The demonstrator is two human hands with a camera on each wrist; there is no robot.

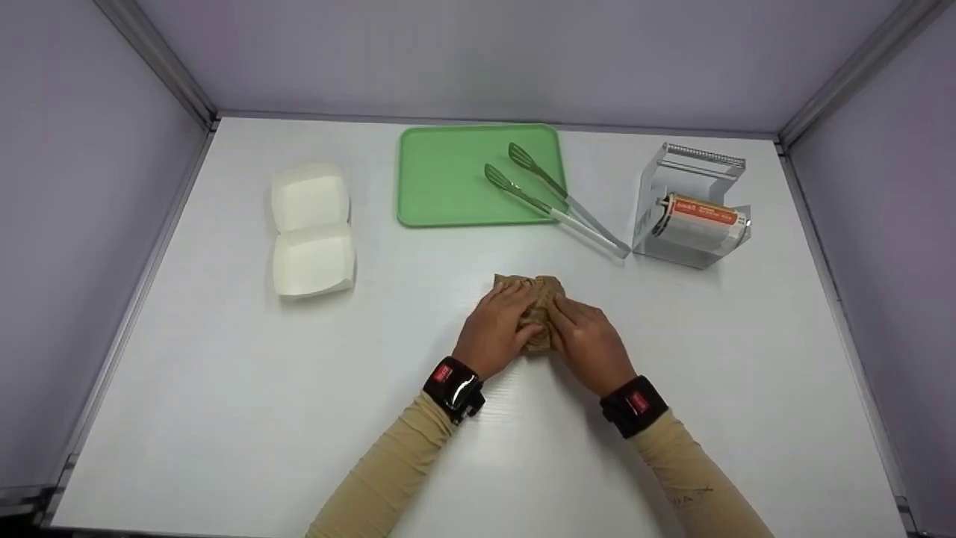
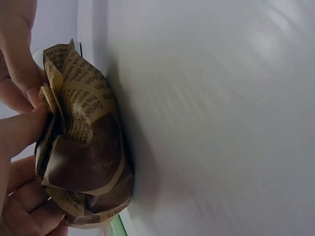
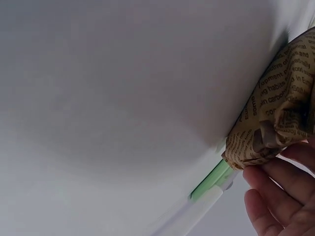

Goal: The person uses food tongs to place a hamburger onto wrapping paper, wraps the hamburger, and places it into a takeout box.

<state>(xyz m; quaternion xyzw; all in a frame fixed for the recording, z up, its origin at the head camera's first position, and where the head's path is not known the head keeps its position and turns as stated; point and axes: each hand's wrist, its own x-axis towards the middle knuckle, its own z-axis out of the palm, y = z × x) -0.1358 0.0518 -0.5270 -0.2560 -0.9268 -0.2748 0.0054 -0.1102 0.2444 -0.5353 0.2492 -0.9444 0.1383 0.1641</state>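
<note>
A small package in brown printed paper (image 1: 538, 323) lies on the white table in front of the person, its paper creased and folded. My left hand (image 1: 493, 329) grips it from the left, fingers over the top and thumb near the front edge. In the left wrist view, the thumb presses a raised fold of the printed wrapper (image 2: 86, 128). From the other side my right hand (image 1: 594, 340) holds the paper, its fingers at the package's right edge. The right wrist view shows fingers (image 3: 275, 191) bent against the wrapper (image 3: 275, 93). What is inside the paper is hidden.
A green tray (image 1: 441, 175) lies at the back, with tongs (image 1: 571, 213) resting partly on it, their jaws spread. An opened white clamshell box (image 1: 312, 258) stands at left. At back right is a clear dispenser (image 1: 680, 258) holding a labelled roll (image 1: 702, 224). Walls (image 1: 478, 60) enclose the table.
</note>
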